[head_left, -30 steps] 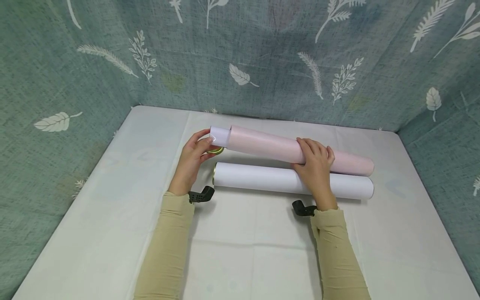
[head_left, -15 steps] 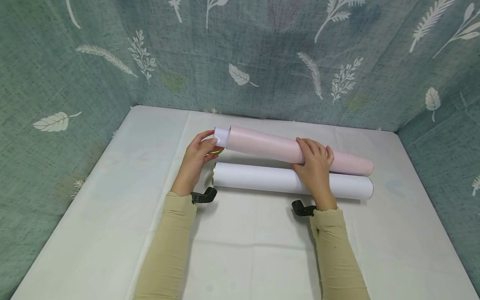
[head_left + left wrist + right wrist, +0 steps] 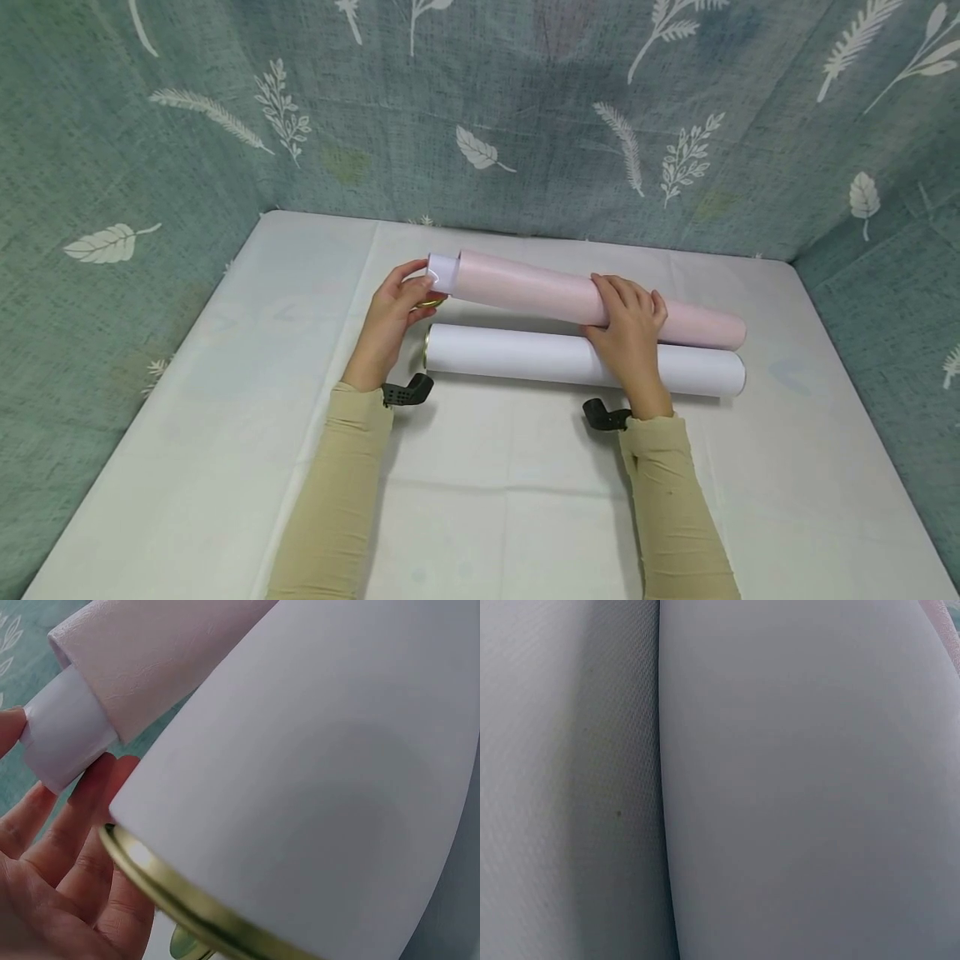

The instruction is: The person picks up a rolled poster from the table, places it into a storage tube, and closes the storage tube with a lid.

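My left hand (image 3: pixel 386 321) pinches the end of a white paper roll (image 3: pixel 442 273) that sticks out of the left end of a pink roll (image 3: pixel 525 287). In the left wrist view, the thumb is on one side of the white roll (image 3: pixel 67 735) and fingers are on the other. My right hand (image 3: pixel 628 337) grips the pink roll right of its middle, thumb on the near side. In front of it lies a white tube (image 3: pixel 517 357) with a gold rim (image 3: pixel 180 892) at its left end. The right wrist view shows mostly this tube (image 3: pixel 802 780), with the hand hidden.
A gold ring-like piece (image 3: pixel 431 302) shows beside the left fingers, partly hidden. White cloth covers the table (image 3: pixel 510 508). A green leaf-patterned curtain (image 3: pixel 480 108) stands along the back and both sides.
My left hand has shifted slightly right, and the white paper roll has slid deeper into the pink roll. Over the last half second almost nothing moves. The right hand keeps its place.
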`<action>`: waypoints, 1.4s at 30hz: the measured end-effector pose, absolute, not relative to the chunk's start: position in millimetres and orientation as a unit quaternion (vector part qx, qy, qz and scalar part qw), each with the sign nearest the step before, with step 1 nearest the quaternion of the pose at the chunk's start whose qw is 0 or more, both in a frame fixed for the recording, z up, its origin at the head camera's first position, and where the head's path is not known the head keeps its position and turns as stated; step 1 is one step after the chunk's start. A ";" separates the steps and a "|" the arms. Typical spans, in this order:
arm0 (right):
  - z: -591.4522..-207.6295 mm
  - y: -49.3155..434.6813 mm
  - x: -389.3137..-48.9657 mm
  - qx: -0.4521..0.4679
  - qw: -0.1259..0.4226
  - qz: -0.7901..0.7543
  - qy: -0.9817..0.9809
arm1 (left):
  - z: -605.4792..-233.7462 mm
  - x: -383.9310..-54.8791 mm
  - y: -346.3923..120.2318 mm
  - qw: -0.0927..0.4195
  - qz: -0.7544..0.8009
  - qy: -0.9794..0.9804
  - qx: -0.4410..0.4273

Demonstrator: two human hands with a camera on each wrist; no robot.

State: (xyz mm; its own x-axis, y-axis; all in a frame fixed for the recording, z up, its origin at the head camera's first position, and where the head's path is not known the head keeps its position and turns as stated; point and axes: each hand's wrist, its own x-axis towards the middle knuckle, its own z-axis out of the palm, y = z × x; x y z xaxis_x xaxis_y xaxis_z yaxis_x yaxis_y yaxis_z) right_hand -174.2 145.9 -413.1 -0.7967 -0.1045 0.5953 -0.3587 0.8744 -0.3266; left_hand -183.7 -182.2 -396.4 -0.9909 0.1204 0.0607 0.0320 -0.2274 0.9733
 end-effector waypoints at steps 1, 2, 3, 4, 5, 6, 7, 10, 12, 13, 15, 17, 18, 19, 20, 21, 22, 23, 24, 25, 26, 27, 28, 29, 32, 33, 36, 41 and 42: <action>-413.2 145.9 -174.4 0.126 0.293 0.217 -0.923 | -394.0 -182.1 -181.4 0.031 0.779 0.623 0.062; -413.0 145.8 -174.5 0.127 0.293 0.217 -0.922 | -391.7 -180.6 -180.5 0.034 0.778 0.624 0.064; -412.8 145.9 -174.5 0.127 0.293 0.217 -0.922 | -389.7 -179.2 -179.4 0.036 0.778 0.624 0.065; -412.7 145.9 -174.5 0.127 0.291 0.217 -0.923 | -388.1 -178.0 -178.4 0.039 0.775 0.627 0.065; -412.7 145.9 -174.5 0.127 0.290 0.217 -0.923 | -387.5 -177.4 -177.7 0.041 0.773 0.629 0.065; -412.6 145.9 -174.4 0.127 0.289 0.217 -0.924 | -387.2 -177.1 -177.1 0.042 0.772 0.631 0.065; -412.6 145.9 -174.3 0.127 0.287 0.217 -0.924 | -387.0 -177.0 -176.7 0.043 0.771 0.632 0.065; -412.2 146.0 -174.0 0.126 0.287 0.216 -0.925 | -387.1 -177.1 -176.0 0.043 0.770 0.633 0.065; -412.3 146.0 -173.8 0.126 0.286 0.217 -0.925 | -387.4 -177.2 -175.7 0.042 0.769 0.634 0.066; -412.4 146.0 -173.9 0.126 0.286 0.216 -0.925 | -388.0 -177.4 -175.8 0.042 0.769 0.634 0.067; -412.7 146.2 -174.0 0.125 0.287 0.216 -0.925 | -389.2 -178.1 -175.6 0.041 0.770 0.633 0.067; -413.3 146.3 -174.0 0.125 0.287 0.216 -0.925 | -391.7 -179.7 -175.4 0.040 0.772 0.631 0.066; -413.4 146.5 -174.0 0.125 0.287 0.217 -0.925 | -393.6 -181.0 -175.4 0.039 0.772 0.631 0.066; -413.5 146.6 -174.0 0.125 0.287 0.216 -0.925 | -395.4 -182.4 -175.2 0.038 0.773 0.630 0.065; -413.4 146.6 -173.9 0.125 0.288 0.216 -0.925 | -397.3 -183.8 -175.1 0.037 0.773 0.630 0.065; -413.4 146.5 -173.7 0.125 0.288 0.216 -0.924 | -399.5 -185.2 -175.2 0.036 0.773 0.630 0.065; -413.3 146.4 -173.6 0.126 0.288 0.216 -0.924 | -401.5 -186.5 -175.2 0.035 0.772 0.632 0.064; -413.1 146.3 -173.5 0.127 0.288 0.217 -0.924 | -403.2 -187.5 -175.2 0.034 0.771 0.633 0.063; -413.0 146.2 -173.5 0.128 0.289 0.218 -0.923 | -404.3 -188.2 -175.2 0.033 0.770 0.634 0.064; -412.8 146.0 -173.4 0.129 0.290 0.218 -0.923 | -404.8 -188.5 -175.1 0.032 0.769 0.635 0.064; -412.8 145.9 -173.4 0.130 0.290 0.218 -0.923 | -404.8 -188.6 -174.9 0.032 0.769 0.635 0.064; -412.8 145.9 -173.5 0.131 0.290 0.218 -0.923 | -404.3 -188.3 -174.7 0.032 0.768 0.637 0.064; -412.8 145.9 -173.5 0.132 0.290 0.219 -0.922 | -403.3 -187.7 -174.3 0.034 0.767 0.637 0.064; -412.7 145.9 -173.6 0.133 0.290 0.219 -0.922 | -401.5 -186.7 -173.9 0.035 0.768 0.637 0.065; -412.4 146.1 -173.6 0.134 0.291 0.220 -0.922 | -395.3 -182.9 -172.2 0.039 0.766 0.638 0.070; -412.3 146.1 -173.6 0.134 0.291 0.220 -0.921 | -393.3 -181.6 -171.7 0.040 0.764 0.640 0.071; -411.9 146.2 -173.5 0.136 0.292 0.221 -0.921 | -389.0 -178.7 -170.8 0.040 0.759 0.645 0.073; -411.9 145.9 -173.4 0.138 0.292 0.221 -0.920 | -388.1 -177.9 -170.6 0.043 0.755 0.650 0.072; -412.0 145.8 -173.4 0.138 0.292 0.221 -0.920 | -388.3 -177.9 -170.7 0.044 0.755 0.651 0.072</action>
